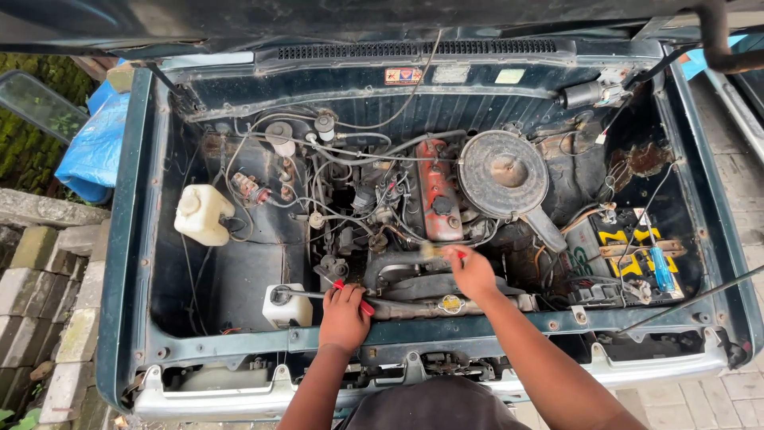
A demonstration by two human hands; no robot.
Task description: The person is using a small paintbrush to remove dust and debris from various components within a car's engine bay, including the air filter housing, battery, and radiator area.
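Your left hand (344, 317) is closed around a red-handled tool (362, 305) at the front of the engine bay; the red grip shows at both sides of your fingers, and a dark metal shaft (301, 295) runs out of the fist to the left, toward the small white reservoir (286, 307) just beside it. Your right hand (471, 272) reaches further in, its fingertips pinched narrowly on a small pale, brush-like tool (430, 250) with a spot of red at the fingers; what kind of tool it is cannot be told. That tool's tip sits over the black hose (395, 265) that curves in front of the engine, just below the red valve cover (439, 191).

Both hands work close together above the front crossmember (239, 341), with the radiator cap (451, 304) between your wrists. To the right of your right hand, the round air cleaner (503, 173) stands over the engine, its snout angling down toward your forearm. Further right the battery (629, 256) sits in its corner, with a blue-handled screwdriver (661, 269) lying on it. At the far left a larger white tank (202, 213) stands well apart from your hands. A tangle of wires and hoses (342, 191) crowds the space behind the black hose.
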